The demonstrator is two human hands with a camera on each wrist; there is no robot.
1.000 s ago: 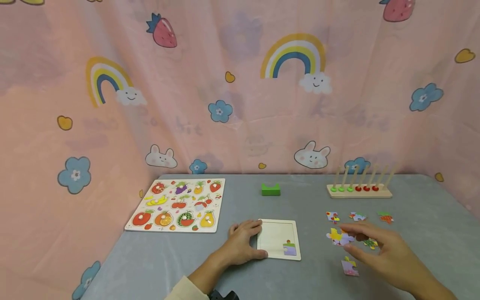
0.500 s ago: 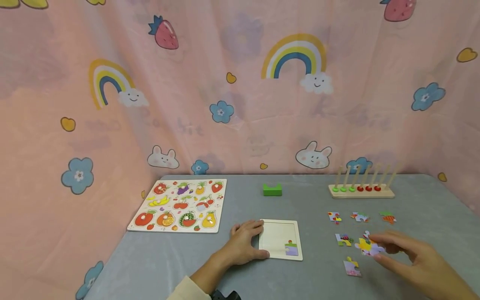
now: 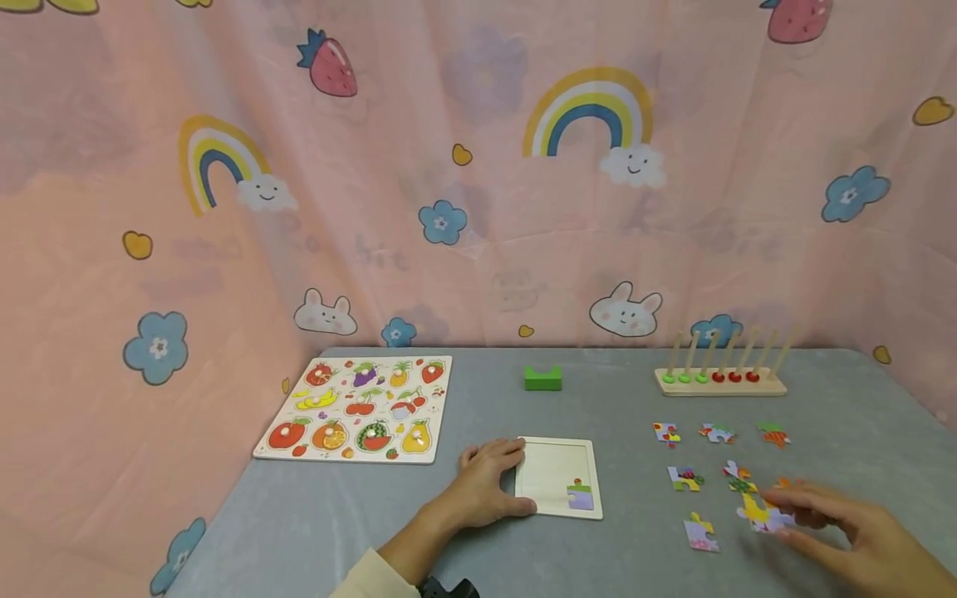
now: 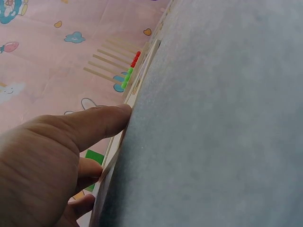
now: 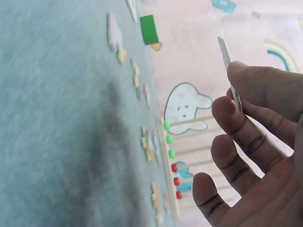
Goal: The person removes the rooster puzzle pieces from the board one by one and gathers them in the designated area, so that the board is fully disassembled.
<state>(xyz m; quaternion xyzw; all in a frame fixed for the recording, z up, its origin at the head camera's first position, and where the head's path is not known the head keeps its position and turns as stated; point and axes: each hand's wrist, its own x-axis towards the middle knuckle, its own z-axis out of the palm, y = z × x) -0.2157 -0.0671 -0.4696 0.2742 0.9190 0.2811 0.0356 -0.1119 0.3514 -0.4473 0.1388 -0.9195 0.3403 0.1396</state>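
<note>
My left hand (image 3: 486, 486) holds a small square wooden puzzle tray (image 3: 549, 473) by its left side, thumb at the near corner and fingers toward the far one. One puzzle piece (image 3: 580, 497) lies in the tray's near right corner. In the left wrist view the thumb (image 4: 106, 120) touches the tray's edge. My right hand (image 3: 848, 527) pinches a yellow and lilac puzzle piece (image 3: 758, 512) between thumb and fingers; the right wrist view shows this piece (image 5: 227, 61) edge-on, off the table. Close by lie a green-patterned piece (image 3: 740, 476) and another piece (image 3: 700, 531).
More loose pieces, among them an orange one (image 3: 773, 433) and a purple and yellow one (image 3: 684, 478), lie on the grey table. A fruit peg board (image 3: 351, 411) lies left. At the back stand a green block (image 3: 542, 379) and a wooden peg rack (image 3: 720, 382) with beads.
My right hand has carried the yellow and lilac piece rightward and nearer, uncovering the purple and yellow piece and the green-patterned one. My left hand stays on the tray.
</note>
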